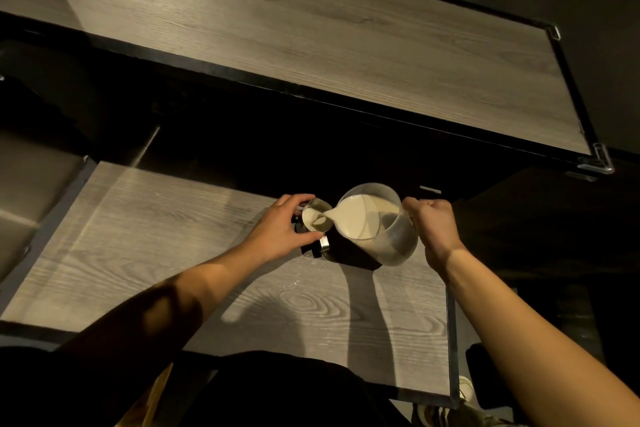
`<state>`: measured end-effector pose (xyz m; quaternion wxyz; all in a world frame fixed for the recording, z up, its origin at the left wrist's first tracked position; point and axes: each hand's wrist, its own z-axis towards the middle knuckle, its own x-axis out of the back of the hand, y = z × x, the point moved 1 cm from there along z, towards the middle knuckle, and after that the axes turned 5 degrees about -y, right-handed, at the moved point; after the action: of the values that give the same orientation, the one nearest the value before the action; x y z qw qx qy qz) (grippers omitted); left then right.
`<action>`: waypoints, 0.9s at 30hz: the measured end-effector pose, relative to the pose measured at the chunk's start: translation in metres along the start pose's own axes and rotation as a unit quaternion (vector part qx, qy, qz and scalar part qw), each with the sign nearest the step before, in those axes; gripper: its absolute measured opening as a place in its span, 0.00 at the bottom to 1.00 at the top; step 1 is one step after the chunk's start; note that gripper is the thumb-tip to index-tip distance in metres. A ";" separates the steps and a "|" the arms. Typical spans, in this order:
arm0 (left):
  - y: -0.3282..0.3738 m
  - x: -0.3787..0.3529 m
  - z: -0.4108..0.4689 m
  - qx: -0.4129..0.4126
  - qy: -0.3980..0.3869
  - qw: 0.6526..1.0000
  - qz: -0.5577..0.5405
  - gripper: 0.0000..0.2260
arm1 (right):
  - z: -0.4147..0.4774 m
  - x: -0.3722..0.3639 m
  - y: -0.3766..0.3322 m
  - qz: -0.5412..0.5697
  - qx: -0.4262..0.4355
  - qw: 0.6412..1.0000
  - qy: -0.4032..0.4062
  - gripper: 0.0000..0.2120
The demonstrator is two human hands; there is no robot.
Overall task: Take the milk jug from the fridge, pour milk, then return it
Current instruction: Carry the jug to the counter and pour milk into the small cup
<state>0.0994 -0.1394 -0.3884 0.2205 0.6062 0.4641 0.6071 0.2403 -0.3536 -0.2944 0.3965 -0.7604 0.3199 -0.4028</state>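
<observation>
Right hand [434,229] round tilted, translucent milk jug [394,241]

Creamy white milk [356,218]; grey wood-grain table [173,236]; black edging

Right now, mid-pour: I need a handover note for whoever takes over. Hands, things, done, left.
Right hand: grips the milk jug at its handle side. The jug is tilted left with its spout over the metal cup, and milk is running in.
Left hand: curled round the metal cup, at the far edge of the wooden table.
Done: the jug is out and the pour is under way; the cup is partly filled.
Left: stop the pour, right the jug, return it to the fridge (not in view).
</observation>
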 end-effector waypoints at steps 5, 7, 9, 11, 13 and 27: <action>0.000 0.000 0.000 -0.001 -0.001 1.000 -0.001 0.35 | 0.001 0.000 0.000 -0.005 -0.006 1.000 0.001 0.16; 0.000 0.000 0.000 -0.001 -0.001 1.000 -0.004 0.35 | 0.001 -0.001 0.001 -0.008 -0.005 1.000 0.000 0.15; 0.000 0.000 0.000 -0.001 -0.001 1.000 -0.005 0.34 | 0.002 -0.001 0.002 -0.009 -0.005 1.000 0.000 0.15; 0.000 0.000 0.000 -0.001 -0.001 1.000 -0.005 0.35 | 0.002 -0.001 0.002 -0.011 -0.007 1.000 -0.001 0.14; 0.000 0.000 0.000 -0.001 0.000 1.000 -0.005 0.35 | 0.002 -0.001 0.002 -0.010 -0.007 1.000 -0.001 0.13; -0.001 -0.001 0.000 -0.001 -0.001 1.000 -0.011 0.34 | -0.004 -0.003 -0.002 -0.014 -0.002 1.000 0.000 0.16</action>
<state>0.0989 -0.1393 -0.3899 0.2284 0.6011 0.4699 0.6047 0.2360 -0.3517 -0.2920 0.3894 -0.7654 0.3101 -0.4078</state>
